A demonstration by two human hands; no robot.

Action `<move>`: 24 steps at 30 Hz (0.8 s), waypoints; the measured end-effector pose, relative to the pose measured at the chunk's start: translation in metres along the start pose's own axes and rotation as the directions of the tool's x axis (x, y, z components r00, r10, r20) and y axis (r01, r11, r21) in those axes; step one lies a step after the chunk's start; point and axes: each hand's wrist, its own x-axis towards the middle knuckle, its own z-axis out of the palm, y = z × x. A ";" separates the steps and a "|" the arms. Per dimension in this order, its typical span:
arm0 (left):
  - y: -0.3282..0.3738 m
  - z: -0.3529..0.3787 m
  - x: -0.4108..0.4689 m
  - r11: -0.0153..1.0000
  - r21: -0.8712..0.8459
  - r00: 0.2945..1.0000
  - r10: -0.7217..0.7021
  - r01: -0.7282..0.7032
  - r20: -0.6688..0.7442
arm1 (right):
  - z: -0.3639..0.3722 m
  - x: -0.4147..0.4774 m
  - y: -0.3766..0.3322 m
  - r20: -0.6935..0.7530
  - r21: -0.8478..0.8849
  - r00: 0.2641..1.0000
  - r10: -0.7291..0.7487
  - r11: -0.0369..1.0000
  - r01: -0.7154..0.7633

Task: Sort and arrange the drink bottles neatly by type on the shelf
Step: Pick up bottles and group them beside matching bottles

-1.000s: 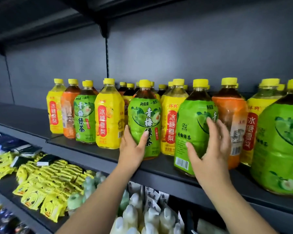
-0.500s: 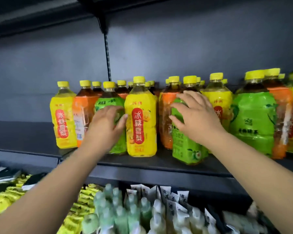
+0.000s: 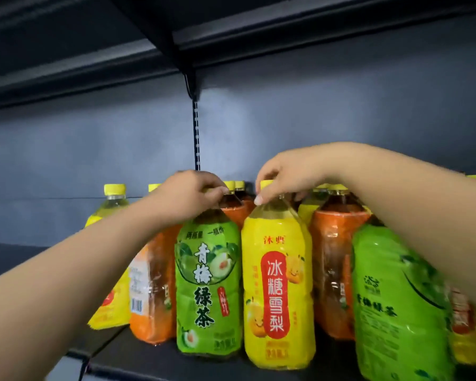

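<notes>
Shop: shelf (image 3: 149, 362) w/ drink bottles (image 3: 209, 284)

Left end of shelf: the dark shelf (image 3: 17, 259) lies bare and open, left of the far-left yellow bottle (image 3: 113, 215).
Overhead: tall open space above the caps, up to the upper shelf (image 3: 94, 64).
Front row: green bottle (image 3: 208, 284) and yellow bottle (image 3: 278, 284) stand side against side near the front edge.
Behind them: orange bottles (image 3: 335, 270) and more caps, packed close toward the back wall (image 3: 94, 149).
Right end: a large green bottle (image 3: 396, 298) stands close up, blocking.
Bottle tops: left hand (image 3: 187, 193) grips the green bottle's top; right hand (image 3: 283, 174) pinches the yellow bottle's cap.
</notes>
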 end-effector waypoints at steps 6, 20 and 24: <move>-0.014 -0.023 0.021 0.992 -0.128 0.987 0.037 -0.017 0.154 | -0.024 0.026 0.001 0.300 -0.045 0.951 0.075 0.997 -0.065; -0.047 -0.009 0.134 0.965 0.084 0.927 0.213 -0.249 0.308 | -0.069 0.089 0.021 0.136 -0.206 0.931 0.340 0.928 -0.309; -0.044 0.018 0.148 0.952 0.068 0.840 0.227 -0.298 0.492 | -0.050 0.111 0.036 0.194 -0.299 0.909 0.370 0.904 -0.305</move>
